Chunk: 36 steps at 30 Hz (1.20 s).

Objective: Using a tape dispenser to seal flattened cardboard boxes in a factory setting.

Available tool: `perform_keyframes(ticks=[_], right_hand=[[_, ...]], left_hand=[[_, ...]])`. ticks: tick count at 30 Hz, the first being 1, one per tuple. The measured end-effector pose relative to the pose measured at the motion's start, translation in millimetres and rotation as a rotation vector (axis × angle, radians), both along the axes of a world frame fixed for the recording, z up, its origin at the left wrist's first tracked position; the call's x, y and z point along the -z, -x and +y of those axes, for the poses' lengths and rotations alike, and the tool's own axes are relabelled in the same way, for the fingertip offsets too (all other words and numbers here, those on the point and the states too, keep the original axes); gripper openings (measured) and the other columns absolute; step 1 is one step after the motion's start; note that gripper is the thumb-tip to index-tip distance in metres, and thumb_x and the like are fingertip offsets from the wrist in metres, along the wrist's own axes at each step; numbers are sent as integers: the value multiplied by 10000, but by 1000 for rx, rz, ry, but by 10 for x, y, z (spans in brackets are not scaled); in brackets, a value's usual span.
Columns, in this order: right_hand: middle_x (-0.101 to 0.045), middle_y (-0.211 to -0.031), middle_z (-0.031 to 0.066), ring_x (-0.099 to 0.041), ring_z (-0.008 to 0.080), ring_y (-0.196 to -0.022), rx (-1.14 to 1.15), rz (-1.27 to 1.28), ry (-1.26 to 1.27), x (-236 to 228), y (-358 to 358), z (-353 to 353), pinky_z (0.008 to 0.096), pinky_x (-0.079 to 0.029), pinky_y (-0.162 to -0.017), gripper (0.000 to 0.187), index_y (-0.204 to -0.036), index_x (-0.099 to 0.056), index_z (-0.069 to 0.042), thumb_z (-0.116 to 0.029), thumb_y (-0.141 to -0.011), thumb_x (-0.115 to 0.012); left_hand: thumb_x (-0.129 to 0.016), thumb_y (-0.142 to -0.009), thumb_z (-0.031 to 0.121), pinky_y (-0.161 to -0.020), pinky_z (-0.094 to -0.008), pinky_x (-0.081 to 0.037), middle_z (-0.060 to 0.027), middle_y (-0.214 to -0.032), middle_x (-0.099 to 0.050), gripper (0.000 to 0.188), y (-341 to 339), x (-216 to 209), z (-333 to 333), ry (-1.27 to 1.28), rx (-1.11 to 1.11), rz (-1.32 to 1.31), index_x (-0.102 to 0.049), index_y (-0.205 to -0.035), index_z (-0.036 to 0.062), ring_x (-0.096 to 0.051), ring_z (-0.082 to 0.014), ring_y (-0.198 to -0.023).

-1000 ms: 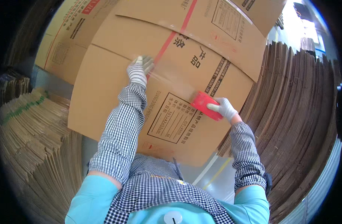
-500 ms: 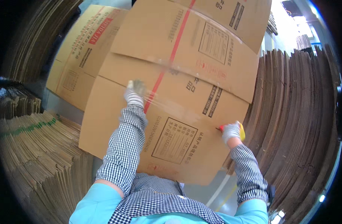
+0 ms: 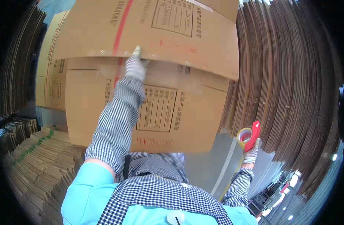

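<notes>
My left hand (image 3: 135, 69), in a pale work glove, is at the lower edge of a large printed cardboard sheet (image 3: 138, 41). Its thumb lies over that edge, with the other fingers mostly hidden. Shiny staples dot the edge, and a red stripe runs up the sheet. Beneath it lies another brown cardboard piece (image 3: 194, 120) with a printed box, close in front of my body. Off to the right, my right hand (image 3: 251, 152), gloved too, is closed round a red tape dispenser (image 3: 256, 131) carrying a yellowish roll of tape (image 3: 244, 135), apart from the cardboard.
Tall stacks of flattened cardboard (image 3: 284, 93) line the right side. More stacks stand at the lower left (image 3: 40, 161) and upper left (image 3: 20, 63). Another printed carton (image 3: 51, 82) is beyond the left edge of the sheets. Grey floor (image 3: 217, 157) with a white line shows at right.
My left hand has gone from the lower cardboard's surface up to the upper sheet's edge. The right hand has swung away from the cardboard, down and right, with the tape dispenser. The view has shifted.
</notes>
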State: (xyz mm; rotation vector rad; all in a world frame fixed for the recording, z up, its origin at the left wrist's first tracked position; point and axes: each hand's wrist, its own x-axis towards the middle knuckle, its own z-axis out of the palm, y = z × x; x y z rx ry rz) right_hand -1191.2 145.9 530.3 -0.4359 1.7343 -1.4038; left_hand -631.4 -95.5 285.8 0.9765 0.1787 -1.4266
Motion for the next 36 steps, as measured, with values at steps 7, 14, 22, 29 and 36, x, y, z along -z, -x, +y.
perform_keyframes(ticks=[7, 14, 22, 29, 36], right_hand=[[-639, -1222, 114, -610, 266, -1110, 47, 216, -338, 1202, 1291, 249, 428, -467, -1014, 597, -1280, -569, -21, -363, -836, -777], [-616, -1162, 73, -593, 264, -1063, -217, 419, -379, 2098, 1798, 718, 455, -535, -837, 536, -1305, -523, -52, -304, -874, -719], [-606, -1182, 91, -581, 278, -1065, -423, 244, -549, 1917, 620, 1147, 457, -512, -878, 599, -1327, -503, -52, -361, -861, -715], [-596, -1200, 106, -571, 290, -1066, -549, 45, -558, 772, -22, 1424, 459, -492, -914, 655, -1347, -485, -51, -411, -849, -711], [-613, -1163, 110, -571, 273, -1054, -1051, 51, -594, 424, -238, 1268, 408, -489, -922, 634, -1298, -533, -29, -459, -861, -693]], left_hand=[[-643, -951, 323, -981, -413, -482, -117, -1191, -635, 444, -455, -342, 2872, -50, 67, -284, -570, -1267, 19, -590, -243, -1100], [-722, -866, 469, -842, -380, -512, -91, -998, -698, 540, 574, 269, 4576, -643, 110, -525, -672, -1131, 1, -636, -225, -897], [-795, -830, 313, -1035, -488, -445, -157, -1350, -583, 644, 1666, 336, 5274, -154, -116, 812, -524, -1333, 17, -541, -304, -1248], [-840, -772, 173, -941, -382, -502, -115, -1165, -683, 524, 1714, -1006, 4883, -306, -269, 99, -624, -1216, -2, -640, -261, -1042], [-746, -862, 239, -858, -363, -530, -87, -1086, -682, 439, 1524, -1389, 5069, -338, -535, -365, -624, -1208, -3, -634, -209, -982]])
